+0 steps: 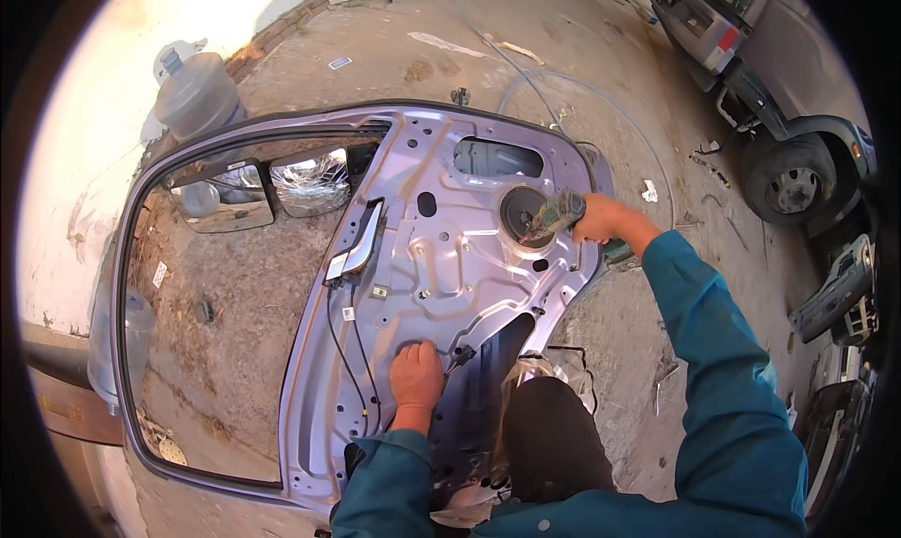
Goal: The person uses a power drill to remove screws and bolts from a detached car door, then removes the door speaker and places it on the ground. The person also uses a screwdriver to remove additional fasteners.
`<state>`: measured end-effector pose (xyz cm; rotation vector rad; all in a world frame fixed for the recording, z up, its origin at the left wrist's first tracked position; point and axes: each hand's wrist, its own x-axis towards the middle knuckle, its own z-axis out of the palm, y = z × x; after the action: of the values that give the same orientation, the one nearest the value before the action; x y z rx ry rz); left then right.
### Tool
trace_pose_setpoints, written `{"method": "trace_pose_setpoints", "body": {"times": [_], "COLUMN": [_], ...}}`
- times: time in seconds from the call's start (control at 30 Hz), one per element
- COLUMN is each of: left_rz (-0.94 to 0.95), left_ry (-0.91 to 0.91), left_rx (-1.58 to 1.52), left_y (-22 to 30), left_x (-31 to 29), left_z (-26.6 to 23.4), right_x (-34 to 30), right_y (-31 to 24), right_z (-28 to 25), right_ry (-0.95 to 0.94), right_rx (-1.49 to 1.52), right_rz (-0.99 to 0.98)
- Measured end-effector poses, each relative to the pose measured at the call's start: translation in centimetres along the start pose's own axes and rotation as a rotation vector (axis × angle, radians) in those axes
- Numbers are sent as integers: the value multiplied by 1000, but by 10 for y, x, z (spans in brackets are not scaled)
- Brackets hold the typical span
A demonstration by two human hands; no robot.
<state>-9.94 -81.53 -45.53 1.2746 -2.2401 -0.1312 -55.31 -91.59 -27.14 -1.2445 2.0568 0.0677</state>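
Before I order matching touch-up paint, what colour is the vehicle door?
The door is metallic pale purple, seen best in the head view.

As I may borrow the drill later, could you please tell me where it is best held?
Probably by the handle, from the right, where the right hand wraps it: the drill points left over the speaker, its nose away from that side.

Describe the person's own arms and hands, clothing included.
The left sleeve and right sleeve are long, loose, creased and plain teal, ending near the wrists. The left hand and right hand are ungloved.
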Motion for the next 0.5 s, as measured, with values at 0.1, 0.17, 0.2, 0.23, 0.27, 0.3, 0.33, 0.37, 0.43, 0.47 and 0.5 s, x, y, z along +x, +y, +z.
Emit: {"method": "trace_pose_setpoints", "body": {"times": [0.1, 0.17, 0.2, 0.23, 0.27, 0.3, 0.33, 0.37, 0.43, 0.47, 0.5], "left_rz": [4, 5, 6, 8, 11, 15, 19, 14, 4, 7, 9], "left_ry": [19, 30, 32, 33, 40, 46, 53, 48, 39, 39, 40], "left_rx": [-3, 0, 3, 6, 6, 6, 6, 8, 14, 13, 11], "left_y": [-1, -2, -2, -3, -2, -1, -1, -1, -1, 0, 0], "left_x": [0, -1, -1, -1, 0, 1, 2, 2, 1, 2, 2], "left_z": [0, 1, 1, 1, 1, 2, 2, 2, 0, 0, -1], "right_x": [-1, -4, -6, -7, -7, -8, -8, -11, -17, -17, -16], "right_y": [-4, -6, -7, -8, -6, -4, -1, -3, -6, -3, -2], "right_z": [-4, -5, -3, -2, -2, -1, -1, 0, 1, 1, 1], "right_ry": [-18, -18, -8, 3, 7, 12, 17, 28, 49, 49, 50], "right_rx": [10, -5, -24, -43, -25, -6, 13, 9, 0, -6, -12], "right_rz": [-11, -16, -14, -11, -18, -25, -32, -48, -79, -81, -84]}}
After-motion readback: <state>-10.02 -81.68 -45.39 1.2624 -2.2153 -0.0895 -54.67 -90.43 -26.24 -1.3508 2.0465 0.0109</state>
